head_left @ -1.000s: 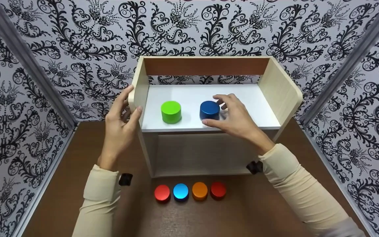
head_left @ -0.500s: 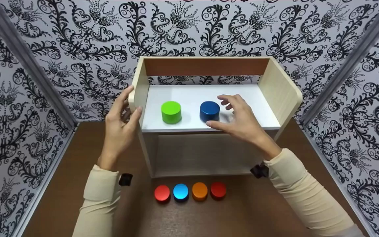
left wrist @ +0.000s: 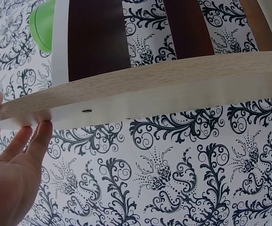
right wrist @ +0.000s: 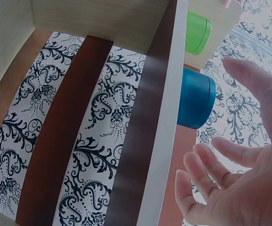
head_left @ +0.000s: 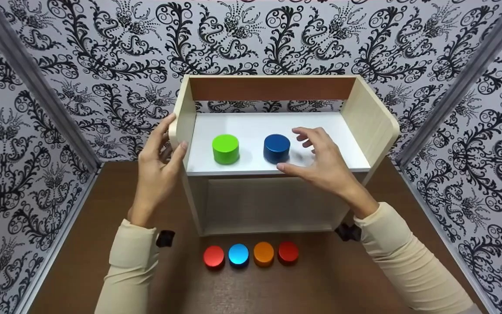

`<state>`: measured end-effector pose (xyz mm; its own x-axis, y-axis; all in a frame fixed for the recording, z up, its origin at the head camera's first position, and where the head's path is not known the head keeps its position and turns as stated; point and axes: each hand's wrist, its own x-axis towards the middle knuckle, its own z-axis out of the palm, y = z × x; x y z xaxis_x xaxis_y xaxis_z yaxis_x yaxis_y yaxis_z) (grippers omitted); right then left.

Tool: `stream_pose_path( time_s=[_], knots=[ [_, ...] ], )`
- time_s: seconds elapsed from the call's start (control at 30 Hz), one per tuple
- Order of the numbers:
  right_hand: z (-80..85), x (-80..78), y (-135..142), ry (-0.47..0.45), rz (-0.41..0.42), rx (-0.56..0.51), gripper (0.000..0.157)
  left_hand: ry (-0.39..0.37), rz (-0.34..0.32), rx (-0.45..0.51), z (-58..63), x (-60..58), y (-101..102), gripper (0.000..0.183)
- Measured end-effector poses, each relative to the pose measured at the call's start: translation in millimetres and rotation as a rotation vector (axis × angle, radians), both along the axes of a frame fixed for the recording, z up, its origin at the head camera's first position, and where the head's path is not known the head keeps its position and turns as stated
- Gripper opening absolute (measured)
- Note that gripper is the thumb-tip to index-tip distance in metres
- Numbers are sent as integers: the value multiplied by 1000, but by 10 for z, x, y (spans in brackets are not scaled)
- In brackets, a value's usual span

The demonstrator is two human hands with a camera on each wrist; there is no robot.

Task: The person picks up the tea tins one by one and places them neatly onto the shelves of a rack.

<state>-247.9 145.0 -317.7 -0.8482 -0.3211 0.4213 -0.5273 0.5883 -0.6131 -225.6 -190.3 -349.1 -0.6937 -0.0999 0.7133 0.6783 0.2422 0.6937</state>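
Observation:
A dark blue round container (head_left: 276, 148) stands on the white upper shelf (head_left: 320, 126) of a small wooden rack. Just to its right is my right hand (head_left: 323, 163), thumb and fingers spread apart and holding nothing; the right wrist view shows a gap between this hand and the blue container (right wrist: 197, 99). My left hand (head_left: 157, 168) grips the front edge of the rack's left side panel (head_left: 183, 117), thumb inside and fingers outside. Left of the blue container, a bright green round container (head_left: 225, 149) stands on the same shelf.
On the brown table (head_left: 251, 292) before the rack, a row holds a light red container (head_left: 214, 257), a light blue one (head_left: 238, 255), an orange one (head_left: 263, 254) and a darker red one (head_left: 288, 253). Patterned walls (head_left: 251, 39) enclose the back and sides.
My right hand has let go of the dark blue container and drawn back to the right, its fingers opening wider. The left hand keeps its grip on the side panel.

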Motion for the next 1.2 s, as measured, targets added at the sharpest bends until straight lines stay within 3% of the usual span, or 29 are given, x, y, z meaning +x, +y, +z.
stream_pose_path(
  time_s=[0.3,0.63,1.2],
  knots=[
    [-4,50,60,22,9,-20,83,-14,11,-6,13,11,6,57],
    [4,118,136,-1,-7,-7,85,-14,78,-72,37,15,12,58],
    [-111,261,209,26,2,-27,82,-32,85,-68,49,11,20,59]
  ],
)
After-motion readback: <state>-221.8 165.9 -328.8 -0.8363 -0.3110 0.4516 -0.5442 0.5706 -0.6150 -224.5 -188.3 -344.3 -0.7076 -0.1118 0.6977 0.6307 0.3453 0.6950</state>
